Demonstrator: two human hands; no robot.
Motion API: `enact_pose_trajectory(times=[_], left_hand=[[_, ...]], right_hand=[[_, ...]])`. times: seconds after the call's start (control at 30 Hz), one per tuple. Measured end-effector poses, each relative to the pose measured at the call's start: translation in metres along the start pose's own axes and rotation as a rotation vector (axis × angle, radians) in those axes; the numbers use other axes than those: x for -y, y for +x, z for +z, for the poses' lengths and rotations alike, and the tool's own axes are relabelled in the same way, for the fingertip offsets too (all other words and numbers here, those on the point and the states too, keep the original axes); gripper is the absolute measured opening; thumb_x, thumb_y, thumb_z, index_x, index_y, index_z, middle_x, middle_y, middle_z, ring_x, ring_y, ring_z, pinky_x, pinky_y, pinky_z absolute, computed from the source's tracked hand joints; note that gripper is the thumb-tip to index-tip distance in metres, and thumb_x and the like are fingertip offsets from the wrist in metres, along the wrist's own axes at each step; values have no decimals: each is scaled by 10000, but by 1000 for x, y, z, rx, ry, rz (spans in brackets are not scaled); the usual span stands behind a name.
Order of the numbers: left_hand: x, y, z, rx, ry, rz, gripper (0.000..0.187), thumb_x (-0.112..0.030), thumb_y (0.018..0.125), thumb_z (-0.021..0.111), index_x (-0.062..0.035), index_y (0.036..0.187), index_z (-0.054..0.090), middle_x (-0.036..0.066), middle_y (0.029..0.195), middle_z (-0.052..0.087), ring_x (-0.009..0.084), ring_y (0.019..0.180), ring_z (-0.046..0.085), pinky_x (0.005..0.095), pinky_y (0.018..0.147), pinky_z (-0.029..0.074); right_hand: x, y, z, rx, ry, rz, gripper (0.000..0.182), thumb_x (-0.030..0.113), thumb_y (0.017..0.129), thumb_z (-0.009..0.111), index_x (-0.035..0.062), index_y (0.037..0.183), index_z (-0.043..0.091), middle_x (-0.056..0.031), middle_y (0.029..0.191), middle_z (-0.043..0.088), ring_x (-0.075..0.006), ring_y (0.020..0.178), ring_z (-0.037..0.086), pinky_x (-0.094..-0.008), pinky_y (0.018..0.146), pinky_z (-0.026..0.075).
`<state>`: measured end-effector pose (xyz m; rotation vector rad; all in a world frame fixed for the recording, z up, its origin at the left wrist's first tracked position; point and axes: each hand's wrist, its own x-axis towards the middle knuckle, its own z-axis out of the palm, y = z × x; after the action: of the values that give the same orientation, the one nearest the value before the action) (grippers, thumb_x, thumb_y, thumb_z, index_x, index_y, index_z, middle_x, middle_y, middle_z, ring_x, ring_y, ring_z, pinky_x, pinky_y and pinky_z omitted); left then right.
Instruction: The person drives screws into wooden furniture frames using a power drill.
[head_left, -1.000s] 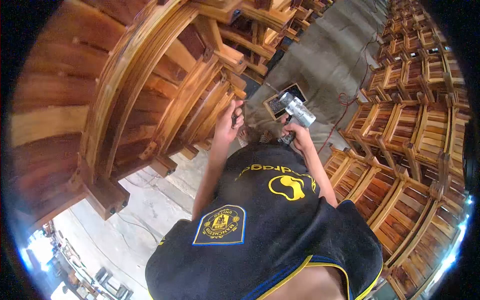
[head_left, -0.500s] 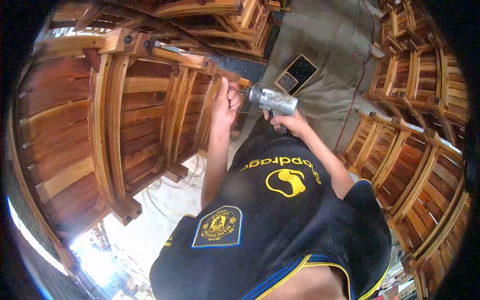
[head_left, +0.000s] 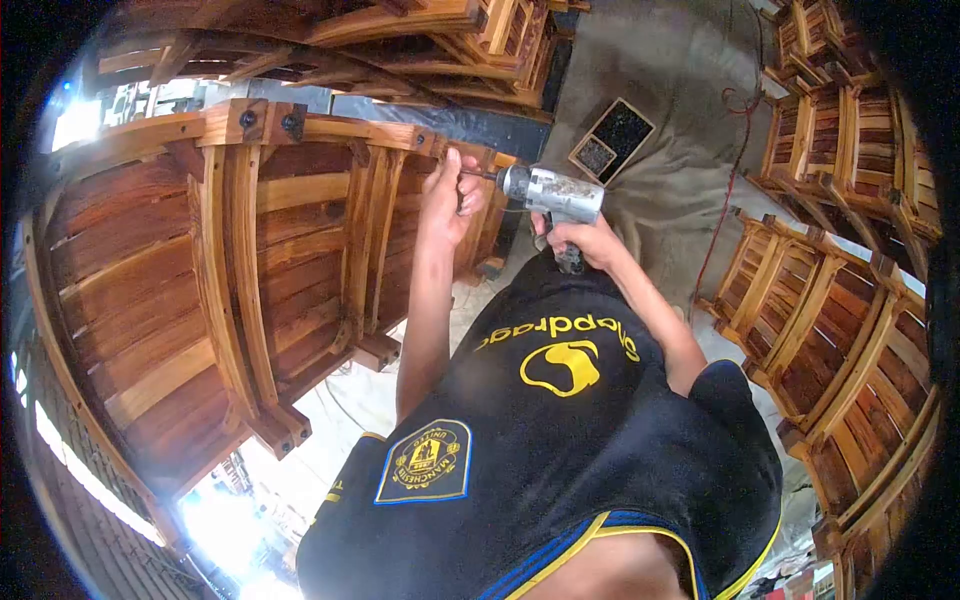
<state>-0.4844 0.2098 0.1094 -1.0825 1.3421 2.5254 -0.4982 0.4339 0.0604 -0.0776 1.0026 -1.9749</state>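
The power drill (head_left: 553, 192) lies almost level, its long axis running across the view from right to left, the silver body on the right and the chuck and thin bit on the left; the bit points at the top rail of the wooden chair frame (head_left: 300, 240), close to the rail's right end, and its tip sits right by the fingers there; the grip hangs down from the body toward the person's chest.

The right hand (head_left: 580, 240) is wrapped fully closed around that grip, just under the body, wrist bent slightly, forearm running down and to the right to the black sleeve; the left hand (head_left: 447, 200) is raised with the forearm nearly upright, its fingers curled at the rail's edge beside the bit; whether they pinch a screw or only press on the wood cannot be told.

The drill is held in the air in front of the person, between the frame on the left and the stacked chairs (head_left: 850, 260) on the right; a shallow tray (head_left: 612, 138) lies on the concrete floor (head_left: 690, 90) beyond it, and a red cable (head_left: 722, 200) trails past.
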Motion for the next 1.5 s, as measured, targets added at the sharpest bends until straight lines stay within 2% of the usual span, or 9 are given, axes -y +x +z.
enact_pose_trajectory(times=[0.17, 0.3, 0.5, 0.93, 1.07, 1.17, 1.2, 1.33, 1.5], left_hand=[[9, 4, -5, 30, -215, 37, 323, -388, 965, 500, -66, 946, 516, -28, 595, 363, 103, 472, 351, 231, 407, 285], [2, 3, 1, -28, -85, 64, 332, -388, 975, 481, -59, 943, 510, -16, 608, 363, 106, 487, 350, 233, 423, 285], [0, -1, -2, 32, 11, 78, 389, -390, 986, 453, -21, 1071, 538, -28, 613, 361, 102, 498, 363, 233, 432, 290], [-27, -44, 24, 423, -244, 30, 406, -314, 1006, 415, -44, 1307, 451, -52, 613, 366, 76, 505, 351, 208, 425, 285], [-17, -40, 17, 473, -527, -156, 351, -277, 998, 433, -32, 1242, 491, -40, 635, 382, 90, 536, 371, 216, 435, 299], [-4, -25, -1, 170, -485, -269, 299, -251, 981, 449, -17, 1143, 539, 0, 679, 408, 116, 570, 398, 236, 452, 318], [0, -20, -7, 166, -467, -238, 252, -192, 953, 451, 17, 1049, 554, 55, 732, 442, 146, 613, 428, 255, 480, 350], [7, -14, -18, 165, -441, -246, 225, -85, 901, 425, 72, 1032, 520, 98, 800, 489, 158, 677, 472, 261, 517, 390], [9, -6, -18, 256, -357, -192, 247, -187, 940, 513, 35, 1047, 523, 86, 803, 524, 143, 653, 482, 231, 481, 367]], right_hand=[[-5, 7, 3, -14, 55, -23, 358, 5, 643, 572, 37, 998, 591, -17, 809, 595, -81, 575, 494, -222, 492, 398], [-10, 14, -1, 18, 23, -33, 351, -10, 636, 566, 26, 984, 590, -25, 811, 596, -84, 568, 493, -224, 491, 399], [-4, 9, 5, 17, 57, -39, 313, -29, 639, 554, 21, 947, 579, -30, 799, 588, -89, 558, 489, -231, 489, 400], [3, 5, 13, 46, 187, -135, 267, 26, 622, 561, 21, 888, 562, -47, 773, 559, -92, 497, 434, -248, 460, 357], [7, 2, 4, 78, 225, -153, 324, 22, 613, 596, -13, 930, 541, -82, 806, 558, -103, 480, 427, -270, 480, 406], [13, 1, 7, 64, 220, -149, 324, 22, 603, 593, -6, 921, 538, -80, 797, 552, -102, 477, 419, -262, 477, 393], [15, 1, 8, 55, 212, -150, 323, 23, 599, 592, -3, 917, 538, -79, 793, 550, -101, 475, 416, -259, 476, 388], [13, -4, 3, 48, 150, -177, 381, -2, 605, 538, -4, 986, 544, -76, 789, 559, -101, 482, 441, -256, 449, 380], [26, -6, 3, 8, 45, -188, 396, 2, 601, 541, 7, 997, 546, -78, 790, 568, -107, 482, 452, -261, 460, 409]])
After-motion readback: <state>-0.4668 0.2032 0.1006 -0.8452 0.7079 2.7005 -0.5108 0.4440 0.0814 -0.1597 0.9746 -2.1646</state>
